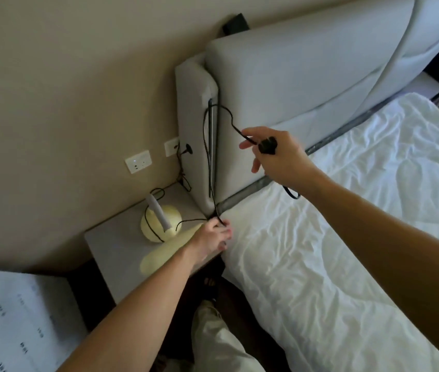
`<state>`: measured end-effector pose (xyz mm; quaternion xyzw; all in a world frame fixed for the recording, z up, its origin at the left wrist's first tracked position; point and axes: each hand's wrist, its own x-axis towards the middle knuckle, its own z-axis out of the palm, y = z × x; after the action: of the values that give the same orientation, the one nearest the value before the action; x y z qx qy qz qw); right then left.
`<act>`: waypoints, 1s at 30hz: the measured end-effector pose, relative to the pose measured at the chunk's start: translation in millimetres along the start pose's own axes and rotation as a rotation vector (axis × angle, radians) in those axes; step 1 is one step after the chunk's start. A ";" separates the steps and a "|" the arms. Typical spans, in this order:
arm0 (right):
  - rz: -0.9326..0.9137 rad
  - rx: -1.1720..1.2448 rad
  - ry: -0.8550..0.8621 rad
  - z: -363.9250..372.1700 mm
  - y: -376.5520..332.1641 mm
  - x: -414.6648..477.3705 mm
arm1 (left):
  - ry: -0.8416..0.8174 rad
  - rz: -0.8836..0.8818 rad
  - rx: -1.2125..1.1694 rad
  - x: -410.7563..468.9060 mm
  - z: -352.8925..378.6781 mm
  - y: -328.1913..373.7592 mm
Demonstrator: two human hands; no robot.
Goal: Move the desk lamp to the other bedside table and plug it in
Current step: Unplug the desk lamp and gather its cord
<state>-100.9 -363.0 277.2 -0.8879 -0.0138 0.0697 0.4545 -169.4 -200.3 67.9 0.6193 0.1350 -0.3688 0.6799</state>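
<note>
So right now it looks like the cord-gathering stage, before any carrying happens. The lamp sits on the bedside table, pale round base with a short white stem, and its black cord runs up along the side of the headboard in a long loop. The right hand is closed around the plug, held up in front of the headboard. The left hand pinches a bunch of cord at the table's corner by the mattress. One wall socket is free; another beside it has some other plug in it.

My guess is the next bit is coiling the slack so nothing snags on the headboard edge, then freeing a hand to lift the lamp. The other table isn't in view.
</note>
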 end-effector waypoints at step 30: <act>0.402 -0.317 -0.496 285.6 101.7 95.1 | 0.734 -0.220 -0.325 18.8 -278.5 8.1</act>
<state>-49.6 -184.2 19.5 -0.8884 0.0406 0.3682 0.2712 -74.9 55.3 7.2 0.5763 0.4901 -0.1678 0.6321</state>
